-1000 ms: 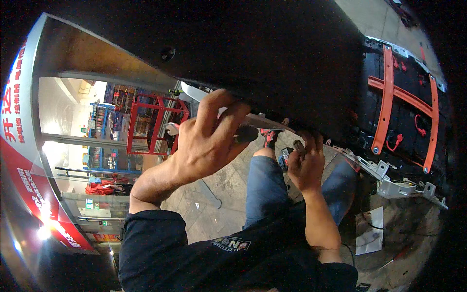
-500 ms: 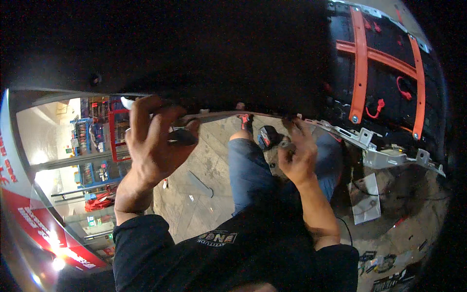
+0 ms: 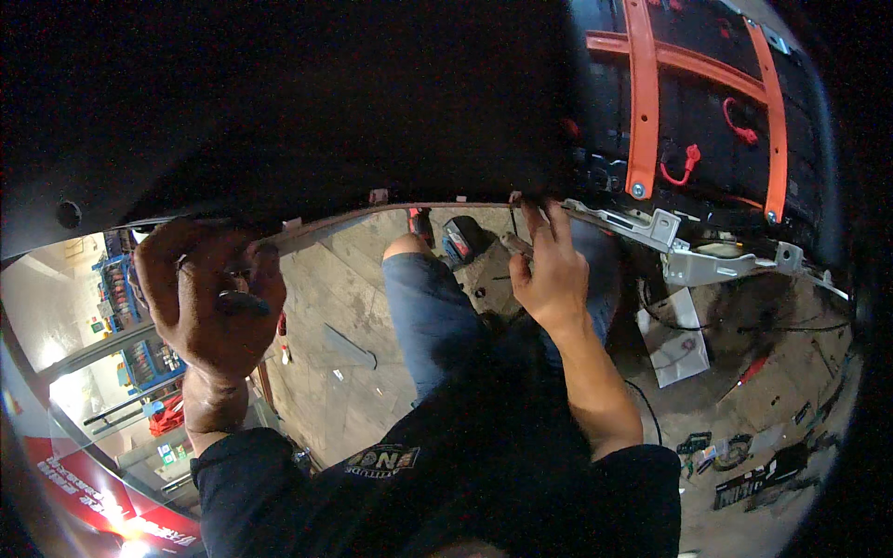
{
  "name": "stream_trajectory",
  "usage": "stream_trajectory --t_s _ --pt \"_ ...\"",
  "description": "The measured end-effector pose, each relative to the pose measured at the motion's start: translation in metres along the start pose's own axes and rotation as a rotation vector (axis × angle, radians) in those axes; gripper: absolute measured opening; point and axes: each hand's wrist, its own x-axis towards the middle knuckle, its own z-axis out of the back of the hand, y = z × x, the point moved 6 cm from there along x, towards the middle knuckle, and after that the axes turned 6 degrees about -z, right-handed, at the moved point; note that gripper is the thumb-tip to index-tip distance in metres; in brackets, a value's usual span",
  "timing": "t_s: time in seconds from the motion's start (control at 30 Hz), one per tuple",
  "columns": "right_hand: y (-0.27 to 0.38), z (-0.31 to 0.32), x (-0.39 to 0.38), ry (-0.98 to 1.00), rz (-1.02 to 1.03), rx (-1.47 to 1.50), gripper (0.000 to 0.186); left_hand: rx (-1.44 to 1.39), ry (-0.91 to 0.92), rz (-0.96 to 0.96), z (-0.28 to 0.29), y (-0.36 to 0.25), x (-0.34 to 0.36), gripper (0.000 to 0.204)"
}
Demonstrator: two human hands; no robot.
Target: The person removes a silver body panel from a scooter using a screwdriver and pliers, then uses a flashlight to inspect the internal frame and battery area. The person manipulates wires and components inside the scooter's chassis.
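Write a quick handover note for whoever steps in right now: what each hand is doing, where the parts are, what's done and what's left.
Left hand: raised to the lower edge of the large dark panel, fist closed around a small dark tool.
Right hand: fingers up at the same edge, near the silver bracket.
Nearby: cordless power tool on the concrete floor by the knee; orange straps on the black unit to the right.
Done: cannot tell which fasteners are in.
Left: probably the edge work; check each fixing along it.
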Motion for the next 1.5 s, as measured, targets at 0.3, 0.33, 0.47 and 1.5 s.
stream_trajectory --t_s 0.3,0.33,0.47,1.5 --pt "-0.005 -0.002 0.004 -0.140 0.104 0.089 0.053 -0.021 0.072 0.038 -0.009 -0.002 -0.008 0.035" --pt "-0.005 0.000 0.005 -0.158 0.118 0.109 0.053 -0.025 0.052 0.024 -0.008 -0.002 -0.009 0.033" --pt "-0.005 0.003 0.010 -0.126 0.128 0.095 0.050 -0.012 0.065 0.041 -0.007 -0.001 -0.010 0.032" --pt "-0.004 0.002 0.022 -0.043 0.068 0.210 0.042 0.150 0.153 0.084 0.003 0.010 -0.030 0.046"
